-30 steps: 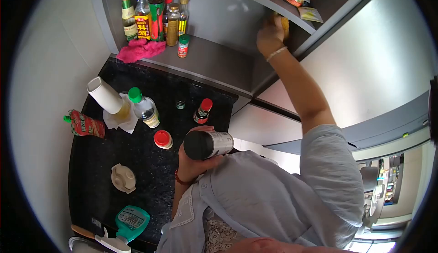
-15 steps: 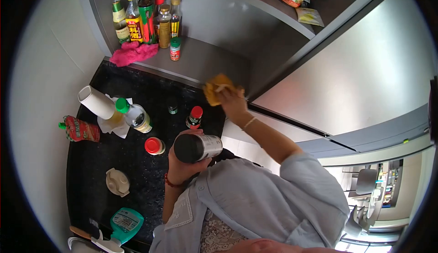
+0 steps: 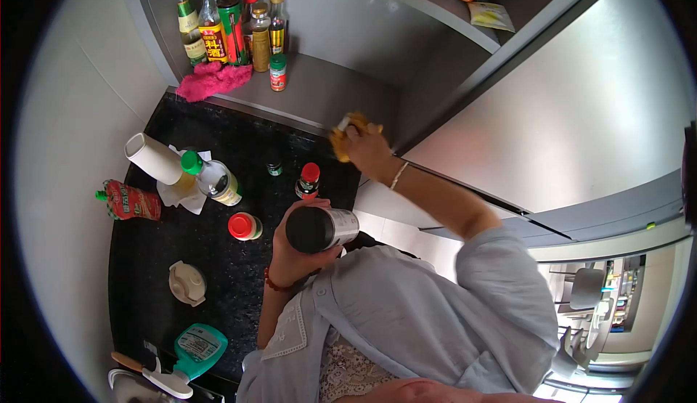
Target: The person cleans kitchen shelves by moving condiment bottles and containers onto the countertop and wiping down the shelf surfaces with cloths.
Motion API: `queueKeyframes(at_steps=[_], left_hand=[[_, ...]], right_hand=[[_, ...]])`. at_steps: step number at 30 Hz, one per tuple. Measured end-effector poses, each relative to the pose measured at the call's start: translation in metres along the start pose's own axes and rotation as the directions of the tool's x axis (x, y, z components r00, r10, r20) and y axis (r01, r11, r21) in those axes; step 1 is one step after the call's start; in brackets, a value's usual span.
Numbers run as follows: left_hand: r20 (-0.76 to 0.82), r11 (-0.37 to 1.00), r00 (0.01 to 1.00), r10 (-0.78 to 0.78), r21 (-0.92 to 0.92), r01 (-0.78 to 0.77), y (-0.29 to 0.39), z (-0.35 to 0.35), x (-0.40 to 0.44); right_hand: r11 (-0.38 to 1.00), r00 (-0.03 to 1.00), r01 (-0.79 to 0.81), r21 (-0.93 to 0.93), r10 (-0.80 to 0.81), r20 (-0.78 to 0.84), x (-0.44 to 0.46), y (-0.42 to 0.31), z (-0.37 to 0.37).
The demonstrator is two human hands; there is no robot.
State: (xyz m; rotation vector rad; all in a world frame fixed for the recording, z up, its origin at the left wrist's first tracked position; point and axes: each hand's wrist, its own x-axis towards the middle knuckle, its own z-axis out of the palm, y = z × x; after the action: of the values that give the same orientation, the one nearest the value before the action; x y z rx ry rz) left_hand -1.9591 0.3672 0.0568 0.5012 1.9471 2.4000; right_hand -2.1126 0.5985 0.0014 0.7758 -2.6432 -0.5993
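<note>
My left hand (image 3: 284, 256), with a red beaded bracelet at the wrist, is wrapped round a jar (image 3: 343, 226) with a black lid, held tilted close to my body. My right hand (image 3: 370, 152) reaches forward and grips a bunched yellow-brown cloth (image 3: 341, 143) at the front edge of the grey shelf (image 3: 319, 87). Between the hands, on the black counter (image 3: 239, 287), stand a small red-capped bottle (image 3: 308, 180) and a tiny dark jar (image 3: 274, 168). A red-lidded jar (image 3: 245, 226) is left of my left hand.
Several sauce bottles (image 3: 213, 33), a green-capped shaker (image 3: 277, 74) and a pink cloth (image 3: 213, 81) occupy the shelf. Along the counter's left are a white container (image 3: 152, 158), a green-capped bottle (image 3: 218, 183), a red pouch (image 3: 131, 201), a beige lid (image 3: 187, 283) and a teal spray bottle (image 3: 200, 348).
The cloth is now bunched smaller in my right hand, which has shifted slightly within the shelf edge area. My left hand still holds the jar, and the view has moved a little.
</note>
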Motion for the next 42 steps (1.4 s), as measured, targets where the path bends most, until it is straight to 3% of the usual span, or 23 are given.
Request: queueKeyframes(at_steps=[2,4,7,10,13,16,17,19,20,21,22,23,24,26,29,30,33,34,37,40,42], left_hand=[[0.032,1.0,0.999,0.008,0.016,-0.009,0.001,-0.002,0.001],[0.06,0.999,0.998,-0.026,0.03,0.024,0.0,-0.003,0.0],[0.041,1.0,0.999,0.009,-0.008,-0.008,0.003,0.005,0.003],[0.05,0.998,0.999,-0.002,-0.059,0.005,0.008,0.005,0.004],[0.039,1.0,0.999,-0.003,-0.011,0.004,0.004,-0.002,0.002],[0.008,0.999,1.0,-0.014,0.045,0.014,0.001,-0.003,-0.001],[0.009,0.999,1.0,0.014,0.04,-0.014,0.001,-0.003,0.0],[0.001,0.998,0.999,0.052,0.025,-0.052,0.0,-0.004,-0.002],[-0.008,0.998,0.999,0.05,0.042,-0.049,-0.001,-0.004,-0.003],[-0.017,0.997,0.999,0.05,0.061,-0.049,-0.003,-0.004,-0.003],[-0.024,0.995,0.998,0.054,0.081,-0.052,-0.004,-0.005,-0.003],[-0.031,0.997,0.998,0.05,0.057,-0.048,-0.004,-0.004,-0.002],[-0.036,0.998,0.998,0.051,0.032,-0.05,-0.005,-0.003,-0.001],[-0.022,0.996,0.997,0.078,0.033,-0.077,-0.003,-0.005,0.003],[-0.017,0.992,0.994,0.109,0.063,-0.108,0.004,-0.012,0.003],[-0.044,0.995,0.994,0.096,0.045,-0.094,0.005,-0.013,0.0],[-0.046,0.99,0.994,0.099,0.104,-0.094,0.007,-0.018,-0.001],[-0.029,0.986,0.995,0.097,0.136,-0.092,0.007,-0.018,-0.003],[-0.058,0.987,0.99,0.129,0.101,-0.122,0.004,-0.014,-0.005],[-0.025,0.994,0.995,0.1,0.054,-0.098,-0.002,-0.008,0.002],[0.002,0.993,0.997,0.077,0.085,-0.077,0.002,-0.005,0.006]], right_hand=[[0.95,0.988,0.056,-0.307,-0.008,0.155,-0.007,0.026,-0.01],[0.944,0.904,-0.16,-0.289,0.257,0.342,0.01,0.061,-0.115],[0.934,0.937,0.061,-0.351,0.067,0.342,-0.008,0.083,-0.134],[0.96,0.931,0.264,-0.092,-0.228,0.284,-0.041,0.058,-0.05],[0.968,0.939,0.251,-0.011,-0.241,0.247,-0.049,0.039,-0.046],[0.908,0.874,0.408,-0.1,-0.356,0.331,-0.053,0.06,-0.07],[0.83,0.917,0.376,-0.412,-0.27,0.294,-0.049,0.08,-0.079],[0.441,0.974,0.212,-0.872,-0.163,0.154,-0.046,0.131,-0.099],[0.461,0.985,0.157,-0.873,-0.138,0.104,-0.038,0.133,-0.141],[0.48,0.992,0.102,-0.871,-0.112,0.054,-0.029,0.135,-0.183],[0.737,0.996,0.091,-0.67,-0.071,0.058,-0.022,0.124,-0.236],[0.73,0.991,0.134,-0.67,-0.101,0.088,-0.025,0.121,-0.231],[0.719,0.985,0.174,-0.672,-0.13,0.116,-0.032,0.119,-0.217],[0.849,0.941,0.271,-0.455,-0.134,0.31,-0.042,0.105,-0.176],[0.934,0.91,0.308,-0.18,-0.234,0.342,-0.059,0.062,-0.057],[0.931,0.89,0.333,-0.147,-0.259,0.377,-0.063,0.049,-0.017],[0.916,0.77,0.369,-0.16,-0.204,0.605,-0.044,0.037,-0.028],[0.981,0.925,0.194,-0.012,-0.179,0.336,-0.045,0.049,-0.03],[0.978,0.966,0.112,-0.176,-0.065,0.252,-0.033,0.057,-0.09],[0.997,0.993,0.075,-0.035,-0.078,-0.093,-0.039,0.03,-0.04],[1.0,0.998,-0.005,-0.017,0.003,-0.068,-0.057,0.01,-0.019]])
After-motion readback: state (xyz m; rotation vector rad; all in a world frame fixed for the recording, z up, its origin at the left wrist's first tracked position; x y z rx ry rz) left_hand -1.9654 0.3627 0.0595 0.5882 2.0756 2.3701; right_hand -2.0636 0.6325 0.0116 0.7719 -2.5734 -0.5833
